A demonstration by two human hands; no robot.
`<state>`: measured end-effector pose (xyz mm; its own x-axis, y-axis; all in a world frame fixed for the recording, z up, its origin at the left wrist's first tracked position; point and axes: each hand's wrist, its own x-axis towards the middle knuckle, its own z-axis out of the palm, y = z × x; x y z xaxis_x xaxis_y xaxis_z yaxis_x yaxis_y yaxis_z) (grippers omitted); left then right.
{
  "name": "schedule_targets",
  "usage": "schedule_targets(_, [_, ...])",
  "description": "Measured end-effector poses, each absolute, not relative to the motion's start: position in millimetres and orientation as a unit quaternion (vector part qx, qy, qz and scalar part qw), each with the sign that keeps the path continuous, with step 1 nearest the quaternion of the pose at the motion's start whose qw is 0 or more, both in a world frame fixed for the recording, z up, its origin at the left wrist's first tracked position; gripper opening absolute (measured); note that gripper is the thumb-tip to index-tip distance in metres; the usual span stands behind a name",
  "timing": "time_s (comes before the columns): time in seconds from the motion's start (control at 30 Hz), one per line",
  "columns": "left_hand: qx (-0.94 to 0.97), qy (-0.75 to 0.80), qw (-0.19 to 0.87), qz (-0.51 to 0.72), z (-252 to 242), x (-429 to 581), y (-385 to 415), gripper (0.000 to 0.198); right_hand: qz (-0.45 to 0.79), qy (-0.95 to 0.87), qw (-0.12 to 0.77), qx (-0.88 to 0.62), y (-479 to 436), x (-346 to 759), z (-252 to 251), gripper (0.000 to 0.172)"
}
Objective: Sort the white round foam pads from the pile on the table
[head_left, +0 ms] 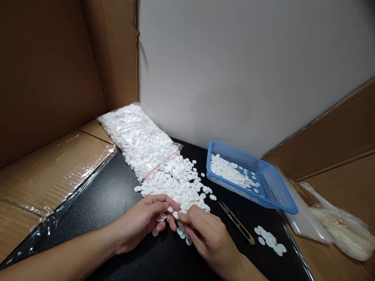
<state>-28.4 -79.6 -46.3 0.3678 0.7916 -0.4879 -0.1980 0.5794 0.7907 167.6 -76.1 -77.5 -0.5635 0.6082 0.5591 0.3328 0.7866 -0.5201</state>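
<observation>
Discs (pixel 175 214), white, flat and round, equally wide every way, show at the meeting fingertips: at least two, faces tilted upward. The person's left hand (pixel 139 222) holds them between curled fingers and thumb; the right hand (pixel 208 234) has its fingers pressed together, pinching one by its edge. Just beyond, one loose pile (pixel 175 187), too many to count, spreads across the black surface (pixel 96 195) from one clear bag (pixel 131 128) lying slantwise, mouth toward the hands. Rightward are one blue basket (pixel 288 197) partly filled with discs, one pair of snips (pixel 245 233) pointing away and leftward, and one small cluster (pixel 271 240).
</observation>
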Motion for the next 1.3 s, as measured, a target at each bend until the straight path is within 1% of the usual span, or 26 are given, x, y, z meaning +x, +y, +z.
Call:
schedule_targets(0.13, [0.326,0.455,0.758,0.336,-48,-29,-80,0.032,0.163,-0.882,0.357,-0.261,-72,170,-75,0.021])
schedule_targets(0.33, [0.308,0.439,0.767,0.351,-44,-29,-80,0.027,0.155,-0.886,0.354,-0.257,-72,170,-69,0.031])
schedule_targets(0.4, [0.303,0.429,0.772,0.357,-43,-28,-80,0.029,0.148,-0.887,0.356,-0.255,-72,170,-68,0.034])
schedule_targets(0.5, [0.303,0.419,0.777,0.36,-44,-29,-82,0.038,0.141,-0.892,0.348,-0.253,-72,171,-68,0.037])
schedule_targets(0.57, [0.306,0.42,0.776,0.358,-46,-30,-83,0.044,0.142,-0.895,0.34,-0.251,-72,171,-69,0.036])
schedule_targets(0.63, [0.311,0.423,0.773,0.355,-47,-30,-83,0.048,0.173,-0.888,0.347,-0.247,-73,171,-68,0.031])
schedule_targets(0.7, [0.319,0.421,0.773,0.351,-48,-30,-84,0.05,0.24,-0.858,0.364,-0.271,-75,169,-66,0.026])
schedule_targets(0.77, [0.329,0.414,0.775,0.347,-47,-29,-84,0.048,0.315,-0.81,0.366,-0.333,-77,168,-64,0.022])
schedule_targets(0.87, [0.334,0.402,0.784,0.336,-45,-26,-85,0.043,0.383,-0.759,0.316,-0.421,-78,164,-60,0.021])
schedule_targets(0.93, [0.329,0.398,0.791,0.328,-44,-24,-86,0.047,0.406,-0.753,0.269,-0.443,-79,162,-57,0.023])
schedule_targets(1.0, [0.325,0.396,0.797,0.319,-44,-23,-87,0.057,0.418,-0.752,0.24,-0.45,-79,160,-55,0.025])
schedule_targets(1.1, [0.341,0.393,0.796,0.308,-43,-22,-89,0.067,0.417,-0.755,0.236,-0.448,-81,158,-55,0.024])
schedule_targets(1.23, [0.343,0.39,0.797,0.309,-43,-21,-91,0.067,0.41,-0.763,0.256,-0.43,-83,158,-60,0.018])
schedule_targets(1.3, [0.317,0.393,0.802,0.319,-44,-20,-91,0.065,0.369,-0.786,0.285,-0.407,-83,160,-65,0.019])
